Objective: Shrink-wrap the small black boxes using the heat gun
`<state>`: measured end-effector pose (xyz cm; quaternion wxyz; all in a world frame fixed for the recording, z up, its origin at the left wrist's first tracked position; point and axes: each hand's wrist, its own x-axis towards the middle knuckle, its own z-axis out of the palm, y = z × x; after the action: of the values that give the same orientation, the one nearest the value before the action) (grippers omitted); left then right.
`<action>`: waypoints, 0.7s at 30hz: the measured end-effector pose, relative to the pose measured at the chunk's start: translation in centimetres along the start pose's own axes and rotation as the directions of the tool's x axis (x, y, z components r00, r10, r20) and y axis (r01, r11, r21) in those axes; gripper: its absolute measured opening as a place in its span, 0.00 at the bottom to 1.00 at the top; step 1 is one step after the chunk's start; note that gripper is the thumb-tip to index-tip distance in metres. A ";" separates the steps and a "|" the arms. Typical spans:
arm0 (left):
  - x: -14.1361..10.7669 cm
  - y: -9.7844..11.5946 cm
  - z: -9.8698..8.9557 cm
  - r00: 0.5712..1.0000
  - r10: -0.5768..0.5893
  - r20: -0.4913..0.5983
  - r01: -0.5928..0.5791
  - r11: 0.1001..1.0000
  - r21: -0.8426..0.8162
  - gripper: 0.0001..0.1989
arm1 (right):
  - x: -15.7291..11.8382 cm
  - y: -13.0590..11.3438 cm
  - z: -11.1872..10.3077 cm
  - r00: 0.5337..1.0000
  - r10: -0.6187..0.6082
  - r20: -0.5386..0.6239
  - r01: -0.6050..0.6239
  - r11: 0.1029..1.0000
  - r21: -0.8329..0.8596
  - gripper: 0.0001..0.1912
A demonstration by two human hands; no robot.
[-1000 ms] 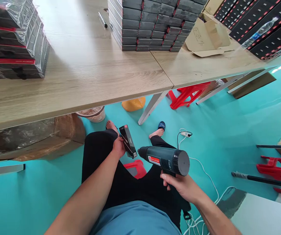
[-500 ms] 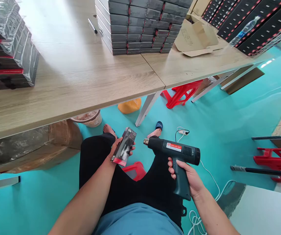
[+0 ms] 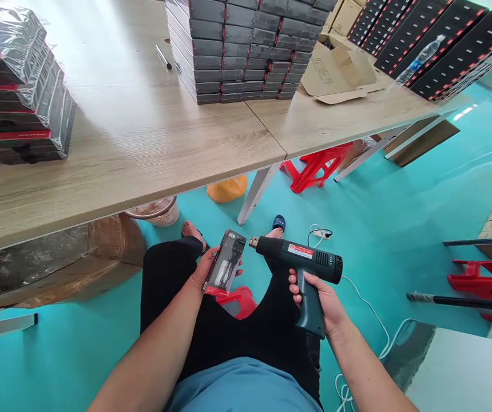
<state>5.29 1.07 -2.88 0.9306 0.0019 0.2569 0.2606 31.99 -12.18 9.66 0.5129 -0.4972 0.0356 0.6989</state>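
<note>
My left hand (image 3: 206,264) is closed around a slim black retail box (image 3: 225,262) with a red lower end and a printed picture on its face. Its fingertips show along the box's right edge. In my right hand (image 3: 314,292) is a dark green heat gun (image 3: 301,256), gripped by the handle. The metal nozzle points left and sits just off the box's upper right edge, apart from it. Both things are above my lap, in front of the table edge.
A wooden table (image 3: 143,137) spans the front, bearing stacked black boxes (image 3: 246,54), wrapped boxes (image 3: 18,109), a pen (image 3: 163,58) and open cardboard (image 3: 336,71). Below are a waste bin (image 3: 160,213), an orange bag (image 3: 227,189) and a red stool (image 3: 314,167). A white cable (image 3: 370,309) trails right.
The box has moved slightly right and tilted a little. The heat gun has shifted slightly left, bringing its nozzle closer to the box. Both hands keep their hold.
</note>
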 end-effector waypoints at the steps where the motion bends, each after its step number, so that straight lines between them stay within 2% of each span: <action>1: 0.0 0.0 0.1 1.000 -0.003 -0.020 0.004 1.000 0.008 0.28 | 0.0 -0.1 0.1 1.000 -0.003 0.002 0.003 1.000 -0.005 0.13; 5: 0.0 0.1 0.3 0.996 -0.026 -0.089 0.030 0.999 0.042 0.28 | 0.0 -0.2 0.8 1.000 -0.004 -0.026 0.004 1.000 -0.001 0.12; 9: 0.0 0.1 0.4 0.993 -0.051 -0.104 0.057 0.997 0.054 0.27 | 0.2 -0.3 1.8 0.999 -0.012 -0.053 0.010 1.000 -0.024 0.10; 12: 0.1 0.1 0.3 0.989 -0.067 -0.132 0.074 0.996 0.052 0.26 | -0.1 -0.4 2.9 0.999 -0.042 -0.008 0.040 0.989 -0.144 0.11; 14: 0.2 0.2 0.2 0.981 -0.076 -0.177 0.089 0.994 0.064 0.25 | -0.5 -0.5 3.7 0.997 -0.033 0.070 0.054 0.946 -0.319 0.14; 17: 0.3 0.1 0.0 0.971 -0.071 -0.230 0.095 0.991 0.093 0.24 | -0.7 -1.0 5.0 0.987 -0.024 0.160 0.113 0.813 -0.572 0.18; 21: 0.6 0.0 -0.1 0.975 -0.044 -0.220 0.062 0.995 0.077 0.24 | -0.6 -1.7 6.3 0.972 -0.201 0.118 0.228 0.715 -0.661 0.20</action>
<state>5.62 1.36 -3.24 0.9026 0.0054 0.3681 0.2233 29.12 -8.26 14.09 0.3780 -0.6355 -0.2854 0.6097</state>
